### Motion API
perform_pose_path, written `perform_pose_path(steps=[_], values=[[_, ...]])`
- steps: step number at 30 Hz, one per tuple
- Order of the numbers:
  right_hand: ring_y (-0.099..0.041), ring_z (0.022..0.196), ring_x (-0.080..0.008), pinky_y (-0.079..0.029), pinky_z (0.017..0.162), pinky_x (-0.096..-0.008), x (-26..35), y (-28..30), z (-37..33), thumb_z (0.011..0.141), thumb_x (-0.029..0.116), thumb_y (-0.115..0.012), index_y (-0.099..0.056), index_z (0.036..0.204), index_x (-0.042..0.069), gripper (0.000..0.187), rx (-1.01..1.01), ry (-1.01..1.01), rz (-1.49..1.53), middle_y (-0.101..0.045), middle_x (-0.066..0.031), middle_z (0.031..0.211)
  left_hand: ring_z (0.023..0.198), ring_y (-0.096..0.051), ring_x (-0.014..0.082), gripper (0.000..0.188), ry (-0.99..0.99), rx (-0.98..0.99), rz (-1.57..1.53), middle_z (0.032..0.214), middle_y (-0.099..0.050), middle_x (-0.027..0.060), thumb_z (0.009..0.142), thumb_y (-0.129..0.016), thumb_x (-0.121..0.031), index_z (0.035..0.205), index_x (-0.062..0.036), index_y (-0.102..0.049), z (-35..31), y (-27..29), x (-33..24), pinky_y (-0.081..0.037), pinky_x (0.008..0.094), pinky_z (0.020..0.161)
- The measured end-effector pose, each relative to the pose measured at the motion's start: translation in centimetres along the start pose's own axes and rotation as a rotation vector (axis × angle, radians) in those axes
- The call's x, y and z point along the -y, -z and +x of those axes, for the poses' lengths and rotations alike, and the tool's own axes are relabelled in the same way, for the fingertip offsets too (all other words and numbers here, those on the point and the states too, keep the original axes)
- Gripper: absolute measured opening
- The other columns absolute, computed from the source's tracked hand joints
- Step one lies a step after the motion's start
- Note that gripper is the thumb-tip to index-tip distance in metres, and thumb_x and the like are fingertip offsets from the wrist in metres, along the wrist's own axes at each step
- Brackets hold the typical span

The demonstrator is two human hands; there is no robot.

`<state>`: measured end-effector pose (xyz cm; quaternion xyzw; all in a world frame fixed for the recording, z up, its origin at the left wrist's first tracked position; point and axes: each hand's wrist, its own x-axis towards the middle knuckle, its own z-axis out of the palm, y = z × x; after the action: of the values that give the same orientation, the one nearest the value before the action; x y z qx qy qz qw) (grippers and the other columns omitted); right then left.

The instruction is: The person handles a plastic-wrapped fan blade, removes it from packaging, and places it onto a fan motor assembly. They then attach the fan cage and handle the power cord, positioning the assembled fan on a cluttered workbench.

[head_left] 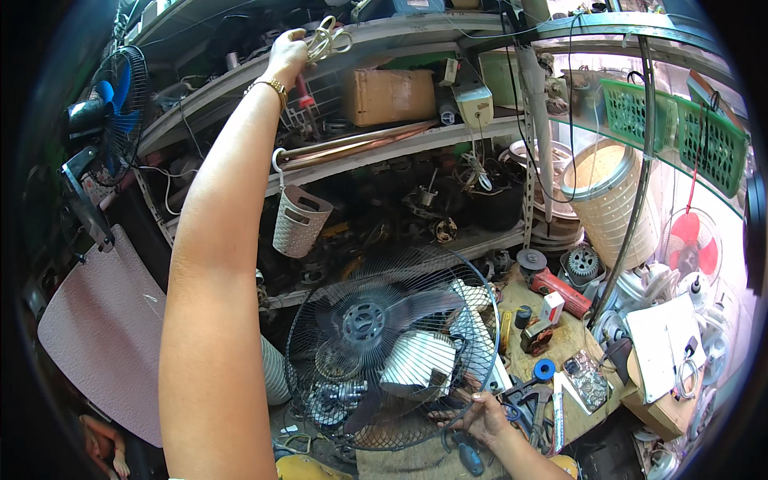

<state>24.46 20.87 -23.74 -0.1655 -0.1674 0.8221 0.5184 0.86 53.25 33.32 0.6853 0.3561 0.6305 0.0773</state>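
Observation:
My left arm stretches up to the top shelf, where my left hand [288, 53] is closed around a looped cream power cord [326, 42]. Low in front of me stands an electric fan [364, 322] with dark blades behind a round black wire guard. At the guard's lower right rim, my right hand [486, 418] has its fingers curled round the edge. Just under that hand lies a blue-handled tool [469, 456]. What sits behind the guard, including a ribbed silver part [418, 364], shows only through the wires.
Shelves carry a cardboard box [394, 96] and machine parts. A perforated holder [301, 221] hangs below my left forearm. On the right, a wooden bench [570, 340] bears an angle grinder [558, 291], blue tape [544, 369] and hand tools. Another fan [118, 108] is at upper left.

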Motion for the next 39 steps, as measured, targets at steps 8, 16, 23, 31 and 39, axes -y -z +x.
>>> perform_pose_path(steps=[8, 16, 23, 31, 39], values=[[-0.054, 0.118, -0.0467, -0.053, 0.088, -0.0565, 0.1, -1.6, -0.2, 0.084, 0.022, -0.052, -0.018, 0.147, 0.021, 0.071, 0.028, -0.009, -0.046, -0.042, -0.0173, 0.142, 0.101, -0.062, 0.0178, 0.053, -0.278, 0.046, 0.253, 0.118, -0.062, 0.0122, 0.083, -0.037, 0.008, 0.133, 0.001, -0.051, 2.7, -0.7, 4.0, -0.047, 0.0272, 0.09], [-0.054, 0.118, -0.0455, -0.051, 0.088, -0.0609, 0.3, -1.3, -0.2, 0.083, 0.022, -0.054, -0.021, 0.147, 0.019, 0.072, -0.01, 0.02, -0.048, -0.042, -0.0164, 0.143, 0.106, -0.061, 0.0165, 0.047, -0.086, 0.159, -0.201, 0.12, -0.062, 0.011, 0.087, -0.039, 0.009, 0.131, 0.0, -0.054, 1.2, -1.4, 2.2, -0.046, 0.027, 0.096], [-0.055, 0.117, -0.0446, -0.052, 0.087, -0.0593, 0.6, -2.1, -0.4, 0.083, 0.021, -0.054, -0.022, 0.146, 0.017, 0.071, 0.012, 0.006, -0.036, -0.044, -0.0159, 0.142, 0.069, -0.064, 0.0117, 0.027, 0.3, 0.212, -0.269, 0.088, -0.068, 0.0033, 0.099, -0.042, -0.014, 0.107, -0.0077, -0.067, 1.2, -1.4, 5.9, -0.055, 0.0282, 0.057], [-0.057, 0.115, -0.0428, -0.056, 0.085, -0.0536, 1.1, -2.0, -0.4, 0.084, 0.021, -0.053, -0.02, 0.146, 0.014, 0.071, 0.001, 0.048, -0.04, -0.043, -0.0183, 0.141, 0.062, -0.062, 0.0157, 0.02, 0.451, 0.148, -0.107, 0.079, -0.067, 0.0059, 0.093, -0.052, -0.011, 0.098, -0.0056, -0.071, -0.9, 2.1, 11.8, -0.049, 0.0316, 0.051], [-0.056, 0.114, -0.0463, -0.054, 0.087, -0.0561, 1.0, -2.7, -0.1, 0.084, 0.024, -0.054, -0.016, 0.148, 0.016, 0.075, 0.022, 0.01, -0.086, -0.04, -0.0204, 0.143, 0.112, -0.059, 0.0296, 0.039, 0.462, 0.084, 0.409, 0.118, -0.063, 0.0206, 0.084, -0.052, -0.009, 0.119, 0.0022, -0.062, 0.2, 4.8, 21.2, -0.044, 0.0373, 0.096]])
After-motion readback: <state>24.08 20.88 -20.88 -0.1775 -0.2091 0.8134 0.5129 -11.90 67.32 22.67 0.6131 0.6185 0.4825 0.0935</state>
